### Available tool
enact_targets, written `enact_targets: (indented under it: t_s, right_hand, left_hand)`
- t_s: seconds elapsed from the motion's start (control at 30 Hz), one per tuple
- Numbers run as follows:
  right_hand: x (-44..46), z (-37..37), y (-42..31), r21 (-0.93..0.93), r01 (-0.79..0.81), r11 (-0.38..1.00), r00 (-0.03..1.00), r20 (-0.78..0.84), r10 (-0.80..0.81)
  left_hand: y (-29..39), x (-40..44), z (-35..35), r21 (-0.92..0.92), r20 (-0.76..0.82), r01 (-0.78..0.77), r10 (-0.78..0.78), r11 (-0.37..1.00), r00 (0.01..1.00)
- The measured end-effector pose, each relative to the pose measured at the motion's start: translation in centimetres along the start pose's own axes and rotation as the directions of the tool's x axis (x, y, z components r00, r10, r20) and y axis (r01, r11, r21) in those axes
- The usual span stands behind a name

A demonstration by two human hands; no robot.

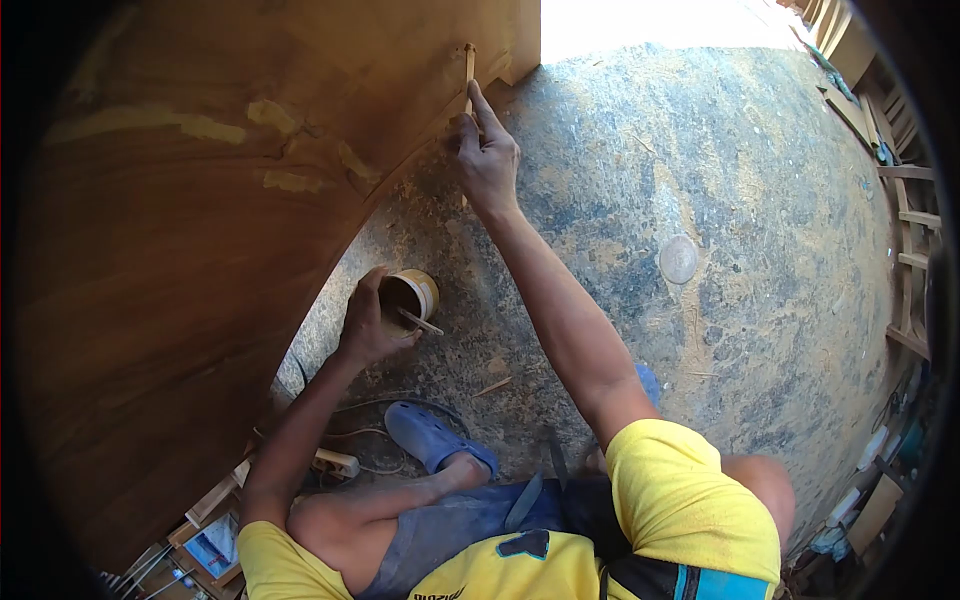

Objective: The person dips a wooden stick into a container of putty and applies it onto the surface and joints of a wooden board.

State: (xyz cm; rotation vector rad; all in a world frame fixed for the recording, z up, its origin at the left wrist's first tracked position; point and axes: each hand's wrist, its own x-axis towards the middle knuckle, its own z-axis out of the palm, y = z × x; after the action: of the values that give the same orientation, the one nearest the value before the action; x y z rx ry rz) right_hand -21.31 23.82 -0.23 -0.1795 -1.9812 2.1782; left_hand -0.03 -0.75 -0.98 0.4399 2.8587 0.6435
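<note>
My right hand is closed round a slim wooden stick, its index finger stretched along it. The stick's darker tip touches or nearly touches the large brown wooden panel, near its right edge; whether it ends in bristles I cannot tell. Lower down, my left hand grips a small tub with a white and yellow outside and a dark inside. A flat, pale stick pokes out over the tub's rim. Pale yellowish patches mark the panel's upper part.
The worn, dusty floor carries a round pale disc and a wood sliver. A blue clog is on my foot, with cables and a power strip beside it. Wooden frames line the right side.
</note>
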Motion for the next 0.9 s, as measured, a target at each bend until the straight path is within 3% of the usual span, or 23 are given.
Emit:
enact_targets:
  t_s: [0.2,0.37,0.43,0.6,0.67,0.7,0.77,0.8,0.83,0.9]
  right_hand:
    - [-1.1,3.9,1.6,-0.074,0.058,0.996,0.998,-0.033,-0.061]
    - [-0.3,-0.4,-0.2,-0.139,0.045,0.989,0.999,0.024,-0.042]
    - [0.7,-1.6,-2.6,-0.123,-0.029,0.992,0.997,0.066,0.037]
    - [0.7,-4.7,-1.9,-0.251,0.153,0.956,0.975,0.198,-0.104]
    - [-0.7,-6.9,-3.1,-0.364,-0.018,0.931,0.927,0.343,0.152]
    - [-1.3,-7.6,-3.3,-0.366,-0.010,0.930,0.928,0.344,0.146]
    - [-2.7,-9.1,-3.5,-0.346,0.031,0.938,0.881,0.452,0.137]
    - [-3.5,-9.7,-5.1,-0.364,0.075,0.928,0.815,0.559,0.153]
    - [-4.0,-10.1,-5.8,-0.375,0.082,0.923,0.811,0.563,0.157]
    - [-5.2,-10.0,-7.0,-0.405,0.528,0.747,0.497,0.860,0.115]
  left_hand:
    - [-0.1,0.1,0.2,-0.006,0.002,-0.011,0.011,1.000,1.000]
    - [-0.4,-0.1,0.5,-0.003,-0.005,-0.015,0.015,1.000,1.000]
    - [-0.4,-0.1,0.6,-0.005,-0.003,-0.018,0.018,1.000,1.000]
    - [0.0,0.0,0.1,0.026,-0.012,-0.030,0.030,0.999,0.999]
    - [0.1,0.0,-0.1,0.025,-0.006,-0.024,0.024,0.999,1.000]
    - [0.3,0.1,-0.4,0.024,-0.014,-0.027,0.027,0.999,1.000]
    - [0.2,0.2,-1.1,-0.032,0.069,0.043,-0.040,0.999,0.997]
    - [0.2,0.5,-1.4,-0.044,0.062,0.040,-0.037,0.998,0.997]
    - [0.2,0.8,-1.8,-0.042,0.063,-0.007,0.010,0.999,0.998]
    - [0.6,1.3,-1.7,-0.054,0.051,-0.038,0.040,0.998,0.998]
